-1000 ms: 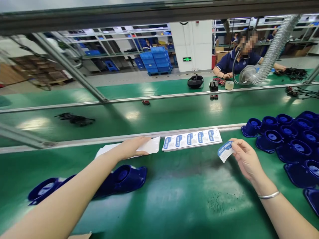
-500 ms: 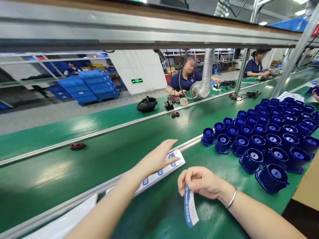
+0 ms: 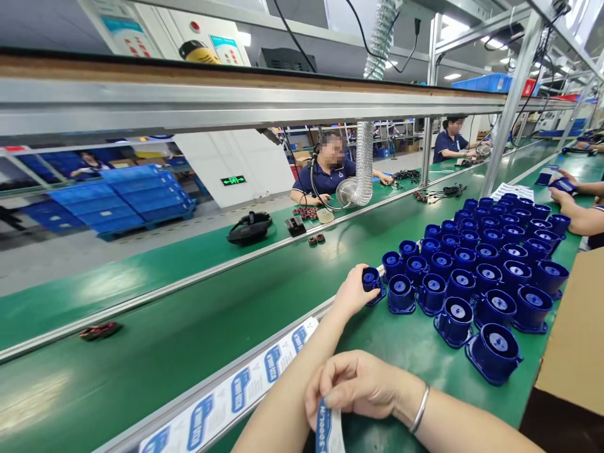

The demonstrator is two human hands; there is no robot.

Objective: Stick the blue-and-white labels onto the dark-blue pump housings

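- Head view, nearest: the right hand (image 3: 361,385) pinches a curved blue-and-white printed paper label (image 3: 333,434) between thumb and fingers; the label's lower end is cut off by the frame.
- A shiny silver metal bangle (image 3: 419,409) circles the right wrist, and the right hand overlaps the left forearm (image 3: 287,384) in the picture.
- That forearm hides part of a white paper stack printed with blue labels (image 3: 236,390), lying along the pale metal edge rail of the green bench (image 3: 396,358).
- At the right, an open brown cardboard box (image 3: 573,333) borders the bench.
- The left hand (image 3: 355,292) has its thumb and fingers curled around a dark blue round plastic housing (image 3: 370,278) with a flanged base, at the left corner of a crowd of matching blue housings (image 3: 488,274), all standing upright and close-packed.
- Beyond the crowd lie white printed sheets (image 3: 512,191); beside them, another person's hands (image 3: 564,192) hold a blue piece.
- Across the green belt sit a black strapped headset-like object (image 3: 249,228) and a co-worker in a navy shirt (image 3: 325,176), partly blocked by a ribbed silver duct (image 3: 364,163).
- Farther back stand stacked blue plastic crates (image 3: 127,198).
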